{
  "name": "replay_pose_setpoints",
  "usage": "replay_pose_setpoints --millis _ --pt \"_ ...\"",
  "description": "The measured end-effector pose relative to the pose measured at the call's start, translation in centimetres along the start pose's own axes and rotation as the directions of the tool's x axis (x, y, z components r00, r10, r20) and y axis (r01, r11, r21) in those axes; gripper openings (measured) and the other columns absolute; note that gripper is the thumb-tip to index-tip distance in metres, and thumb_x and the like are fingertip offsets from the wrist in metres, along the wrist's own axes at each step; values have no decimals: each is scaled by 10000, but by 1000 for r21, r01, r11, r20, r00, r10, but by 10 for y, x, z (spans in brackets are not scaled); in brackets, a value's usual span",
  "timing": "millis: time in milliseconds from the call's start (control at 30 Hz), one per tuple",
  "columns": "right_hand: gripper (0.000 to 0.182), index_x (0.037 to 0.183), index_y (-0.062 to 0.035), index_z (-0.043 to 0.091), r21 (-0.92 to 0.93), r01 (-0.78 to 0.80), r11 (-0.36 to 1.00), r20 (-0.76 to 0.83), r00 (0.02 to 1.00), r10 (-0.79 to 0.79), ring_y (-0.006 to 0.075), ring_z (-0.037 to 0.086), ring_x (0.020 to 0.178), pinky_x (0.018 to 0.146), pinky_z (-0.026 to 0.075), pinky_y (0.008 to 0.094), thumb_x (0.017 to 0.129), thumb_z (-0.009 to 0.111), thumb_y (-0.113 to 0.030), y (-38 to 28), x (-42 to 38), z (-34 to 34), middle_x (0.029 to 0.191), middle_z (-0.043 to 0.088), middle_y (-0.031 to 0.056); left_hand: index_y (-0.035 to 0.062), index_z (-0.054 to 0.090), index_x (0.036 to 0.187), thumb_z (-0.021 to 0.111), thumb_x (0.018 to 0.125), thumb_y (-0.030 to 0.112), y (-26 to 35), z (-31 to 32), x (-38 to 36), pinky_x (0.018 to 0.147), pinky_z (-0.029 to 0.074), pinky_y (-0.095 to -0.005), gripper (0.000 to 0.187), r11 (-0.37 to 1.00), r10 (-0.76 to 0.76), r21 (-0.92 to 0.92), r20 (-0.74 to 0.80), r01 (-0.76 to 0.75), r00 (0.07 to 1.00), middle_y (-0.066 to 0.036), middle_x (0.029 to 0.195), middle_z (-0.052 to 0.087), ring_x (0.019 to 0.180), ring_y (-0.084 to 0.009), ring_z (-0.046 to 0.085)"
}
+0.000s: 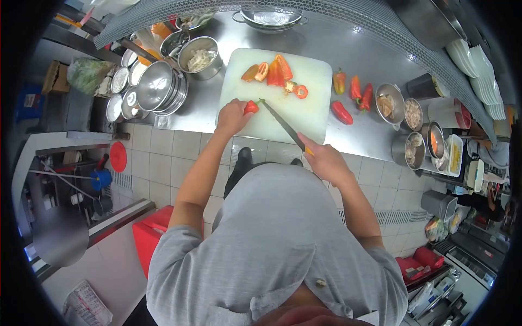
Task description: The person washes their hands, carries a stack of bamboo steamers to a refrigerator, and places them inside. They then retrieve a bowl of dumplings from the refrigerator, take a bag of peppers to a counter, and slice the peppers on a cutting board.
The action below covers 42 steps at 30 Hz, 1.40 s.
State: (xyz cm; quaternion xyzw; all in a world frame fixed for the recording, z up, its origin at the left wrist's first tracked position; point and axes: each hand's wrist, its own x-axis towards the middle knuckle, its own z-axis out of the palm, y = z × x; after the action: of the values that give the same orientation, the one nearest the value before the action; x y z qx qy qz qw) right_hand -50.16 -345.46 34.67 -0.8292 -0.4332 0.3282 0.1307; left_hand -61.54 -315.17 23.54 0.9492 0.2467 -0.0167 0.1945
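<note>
My left hand (234, 117) is closed round a red pepper (251, 107) on the left part of the white cutting board (310, 117). Fingers of my right hand (322, 161) wrap round the yellow handle of a knife (283, 124). The blade slants up and left across the board, its tip beside the pepper's green stem. Cut orange-red pepper pieces (277, 70) lie at the top of the board, with a stem end (300, 92) just below them. Right of the board, several whole peppers (342, 112) rest on the steel counter (361, 138).
Stacked steel bowls (156, 85) and a pot of pale slices (200, 57) stand left of the board. A colander (270, 19) is behind it. Bowls of food (390, 103) stand at the right. A mesh shelf (348, 24) runs overhead. Another person (481, 201) is far right.
</note>
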Motion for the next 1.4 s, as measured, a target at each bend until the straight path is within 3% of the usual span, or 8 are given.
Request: replay_pose_setpoints --millis 300,700,900,1400 --pt "568 1507 -169 416 -148 -7 989 -15 1000 4 349 678 764 698 543 480 960 567 -192 -9 -9 4 785 683 152 65 691 1085 715 845 325 -1 2 1 803 540 -447 354 1000 9 27 -4 -8 1000 -167 997 666 921 -348 661" --pt "610 1511 -202 412 -71 35 997 -86 995 -41 349 673 742 673 541 475 931 599 -165 -5 -40 -13 772 671 161 64 705 1085 714 840 328 -2 3 3 827 535 -448 360 1000 -7 5 -7 7 1000 -164 1010 667 932 -343 660" --pt "619 1527 -207 377 -68 172 983 -160 970 -181 350 670 748 675 542 476 942 575 -157 -10 17 22 814 668 168 60 706 1081 719 835 315 3 -2 1 829 535 -444 355 999 -34 17 16 33 999 -161 1005 667 930 -348 658" --pt "638 1533 -166 367 -139 195 971 -154 964 -215 332 665 715 650 532 471 932 579 -134 -15 42 32 760 660 141 61 717 1115 732 821 287 -2 4 3 831 539 -437 371 1000 -4 9 -27 5 1000 -153 1001 674 917 -342 666"
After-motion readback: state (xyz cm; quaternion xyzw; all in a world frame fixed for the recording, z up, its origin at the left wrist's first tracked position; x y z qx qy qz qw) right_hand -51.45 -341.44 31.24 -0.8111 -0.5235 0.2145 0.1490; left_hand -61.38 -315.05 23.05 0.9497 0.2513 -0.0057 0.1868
